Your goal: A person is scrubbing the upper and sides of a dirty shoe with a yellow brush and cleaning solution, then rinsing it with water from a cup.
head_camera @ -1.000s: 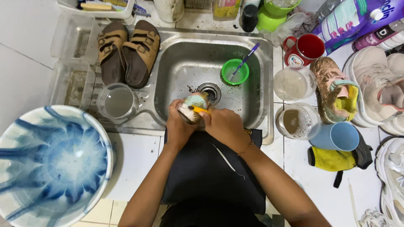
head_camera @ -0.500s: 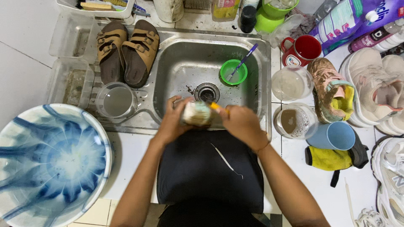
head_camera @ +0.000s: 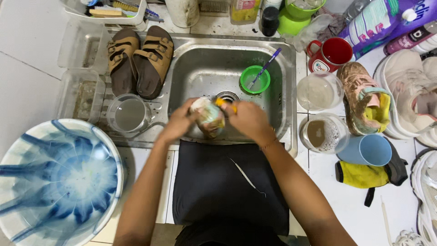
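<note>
Over the front of the steel sink (head_camera: pixel 277 98), both hands work on a small, dirty, pale shoe (head_camera: pixel 208 118). My left hand (head_camera: pixel 178 123) grips the shoe from its left side. Pressed against the shoe's right side, my right hand (head_camera: pixel 248 119) is closed on a small yellow-orange tool (head_camera: pixel 224 104); what kind of tool it is I cannot tell. The shoe is blurred. In the sink behind it stands a green bowl (head_camera: pixel 255 80) with a purple toothbrush (head_camera: pixel 266 67) leaning in it.
Brown sandals (head_camera: pixel 139 59) and a clear water tub (head_camera: pixel 129 114) sit on the drainer. A blue-white basin (head_camera: pixel 54 177) is at lower left. On the right are a red mug (head_camera: pixel 336 53), two clear tubs (head_camera: pixel 318 91), a dirty sneaker (head_camera: pixel 364 98), a blue cup (head_camera: pixel 366 149) and white sneakers (head_camera: pixel 412 91).
The shoe has turned in my hands from more upright to lying sideways. My right hand has slid to the right along it, and both hands have drifted slightly.
</note>
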